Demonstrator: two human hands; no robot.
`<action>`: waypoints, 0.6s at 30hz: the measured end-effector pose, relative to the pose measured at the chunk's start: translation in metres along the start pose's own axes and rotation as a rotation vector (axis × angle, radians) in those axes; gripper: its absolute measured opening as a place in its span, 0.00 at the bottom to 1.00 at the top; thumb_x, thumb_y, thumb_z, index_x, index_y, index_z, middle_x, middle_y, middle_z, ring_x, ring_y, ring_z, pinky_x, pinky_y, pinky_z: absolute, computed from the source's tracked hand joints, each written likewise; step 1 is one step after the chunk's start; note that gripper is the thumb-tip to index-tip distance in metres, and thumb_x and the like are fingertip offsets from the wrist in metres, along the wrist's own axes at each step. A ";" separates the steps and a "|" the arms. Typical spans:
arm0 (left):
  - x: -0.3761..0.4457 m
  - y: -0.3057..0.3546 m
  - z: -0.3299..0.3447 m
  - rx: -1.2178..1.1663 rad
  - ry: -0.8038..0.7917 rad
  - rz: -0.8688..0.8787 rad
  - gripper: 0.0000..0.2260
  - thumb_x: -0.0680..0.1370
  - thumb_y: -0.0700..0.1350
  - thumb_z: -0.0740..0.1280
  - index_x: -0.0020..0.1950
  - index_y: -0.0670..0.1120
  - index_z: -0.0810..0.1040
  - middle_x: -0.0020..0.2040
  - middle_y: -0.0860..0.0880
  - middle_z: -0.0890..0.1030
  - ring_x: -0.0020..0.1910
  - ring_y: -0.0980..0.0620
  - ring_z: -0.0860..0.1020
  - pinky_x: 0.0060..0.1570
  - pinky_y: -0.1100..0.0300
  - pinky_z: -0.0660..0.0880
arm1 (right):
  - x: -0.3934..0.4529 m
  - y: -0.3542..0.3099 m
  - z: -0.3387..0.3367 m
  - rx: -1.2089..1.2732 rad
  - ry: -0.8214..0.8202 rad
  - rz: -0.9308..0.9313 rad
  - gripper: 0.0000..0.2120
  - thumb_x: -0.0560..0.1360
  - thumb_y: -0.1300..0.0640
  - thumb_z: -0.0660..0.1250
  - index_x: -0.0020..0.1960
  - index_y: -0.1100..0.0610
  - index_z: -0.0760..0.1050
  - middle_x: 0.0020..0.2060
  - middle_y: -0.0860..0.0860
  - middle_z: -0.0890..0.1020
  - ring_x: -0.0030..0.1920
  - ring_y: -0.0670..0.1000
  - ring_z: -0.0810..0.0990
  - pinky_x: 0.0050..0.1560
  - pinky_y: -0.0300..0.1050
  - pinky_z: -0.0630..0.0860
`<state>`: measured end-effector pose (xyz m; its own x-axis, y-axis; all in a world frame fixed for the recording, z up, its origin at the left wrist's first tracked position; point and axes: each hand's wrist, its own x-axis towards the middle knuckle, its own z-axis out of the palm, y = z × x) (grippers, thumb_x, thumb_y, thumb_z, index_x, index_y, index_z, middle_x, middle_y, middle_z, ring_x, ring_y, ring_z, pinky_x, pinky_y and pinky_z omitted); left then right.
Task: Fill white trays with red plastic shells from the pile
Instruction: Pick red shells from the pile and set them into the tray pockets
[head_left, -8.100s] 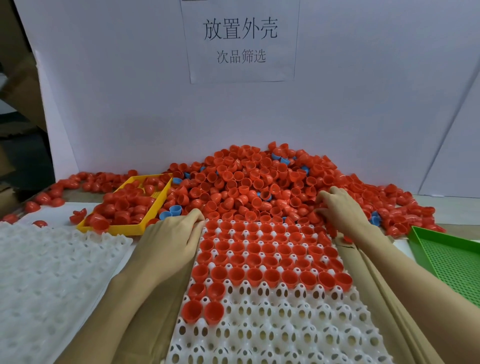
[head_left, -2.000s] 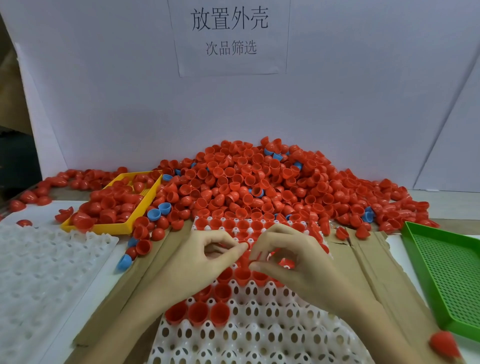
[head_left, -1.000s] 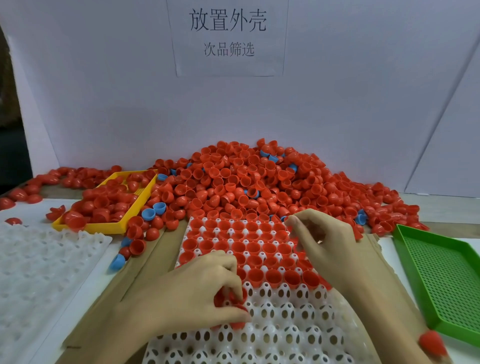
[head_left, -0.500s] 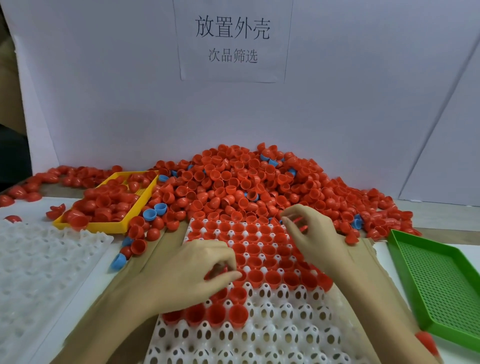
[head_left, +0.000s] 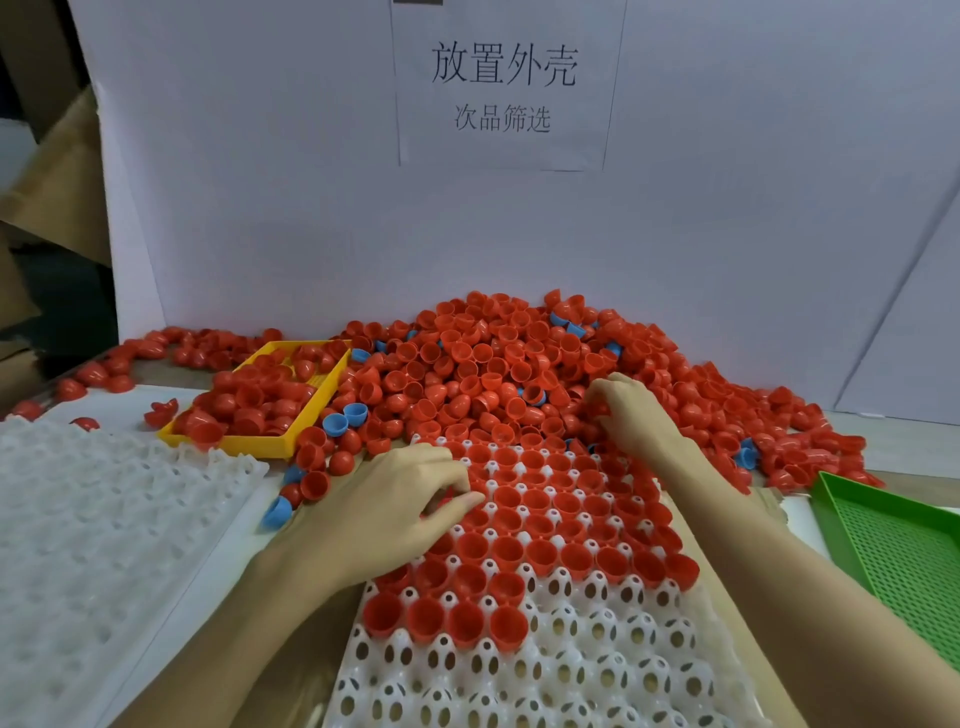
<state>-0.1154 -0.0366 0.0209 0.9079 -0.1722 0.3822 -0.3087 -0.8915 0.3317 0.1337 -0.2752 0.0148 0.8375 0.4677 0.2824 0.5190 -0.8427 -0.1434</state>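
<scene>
A perforated white tray (head_left: 545, 670) lay nearest, glossy red shells (head_left: 524, 525) seated in its far cups. The left hand (head_left: 384, 514) was curled at 10 o'clock; any grip was hidden. The right hand (head_left: 631, 415) was dug, fingers bent, into the pile (head_left: 493, 364) at 12.

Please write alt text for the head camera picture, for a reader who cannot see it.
Two hands fill a white tray with red shells: the left hand rests on the filled rows, the right hand reaches into the pile behind. A yellow tray of shells lies left, a green tray right.
</scene>
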 end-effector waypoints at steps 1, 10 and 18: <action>0.000 0.000 0.000 0.002 0.002 -0.001 0.13 0.82 0.59 0.61 0.44 0.54 0.78 0.39 0.57 0.74 0.42 0.58 0.74 0.45 0.59 0.75 | -0.002 0.001 0.000 0.027 0.020 0.016 0.13 0.76 0.67 0.70 0.59 0.58 0.81 0.56 0.55 0.78 0.58 0.59 0.79 0.59 0.54 0.77; 0.001 0.006 0.001 0.040 0.020 0.007 0.11 0.82 0.57 0.62 0.42 0.56 0.76 0.37 0.60 0.71 0.41 0.60 0.73 0.42 0.67 0.70 | -0.041 0.017 -0.007 0.204 0.326 0.020 0.11 0.81 0.67 0.66 0.59 0.58 0.84 0.54 0.53 0.81 0.54 0.52 0.80 0.55 0.40 0.75; 0.002 0.005 0.006 0.056 0.049 0.031 0.11 0.81 0.58 0.60 0.44 0.56 0.78 0.39 0.61 0.73 0.43 0.61 0.74 0.49 0.59 0.77 | -0.064 0.003 -0.029 0.366 0.644 0.064 0.08 0.78 0.67 0.71 0.54 0.59 0.85 0.47 0.53 0.86 0.46 0.47 0.82 0.53 0.37 0.81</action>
<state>-0.1135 -0.0440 0.0178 0.8826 -0.1804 0.4341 -0.3188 -0.9083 0.2709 0.0772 -0.3153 0.0237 0.6604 0.0768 0.7470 0.5905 -0.6676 -0.4534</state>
